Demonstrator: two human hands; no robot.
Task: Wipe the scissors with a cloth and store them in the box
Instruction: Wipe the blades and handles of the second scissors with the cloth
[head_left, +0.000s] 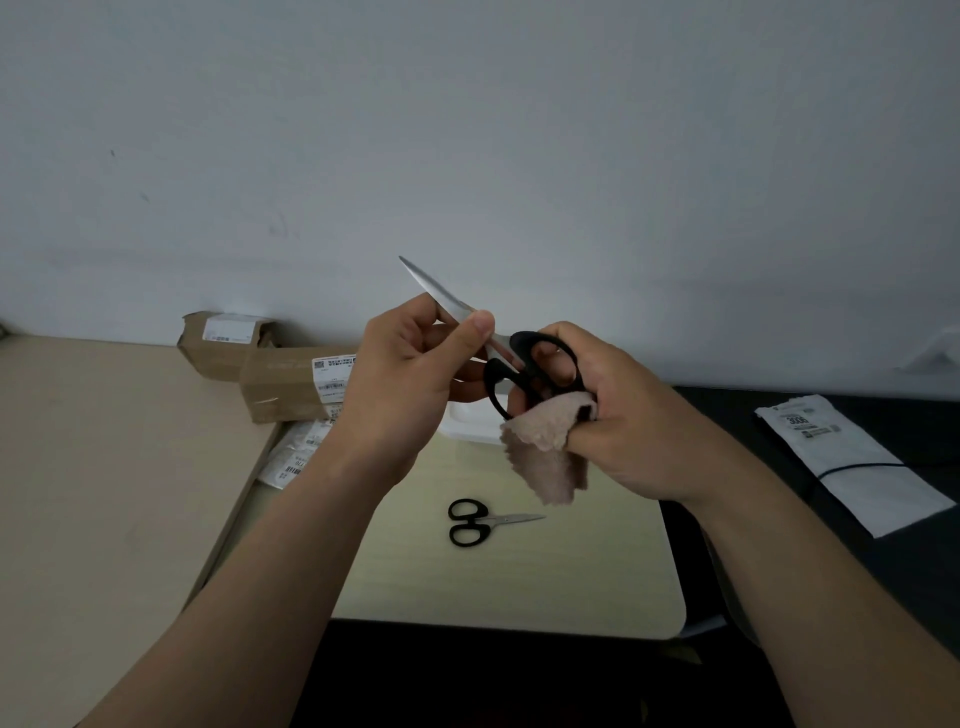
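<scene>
Above the table (519, 582), your left hand (405, 379) pinches the scissors (522, 344) by the blade — your right hand (639, 415) grips handle and cloth (550, 457); the white packet (852, 467) reads 305.

Small scissors (485, 521) on table (571, 582) ctr; cartons (291, 384) behind-left; pouch (852, 462) far right.

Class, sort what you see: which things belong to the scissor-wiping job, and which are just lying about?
Job: large scissors, held; cloth; small scissors, lying flat; white box.
Lying about: cardboard boxes; labelled bags; white packet; black cable.
</scene>
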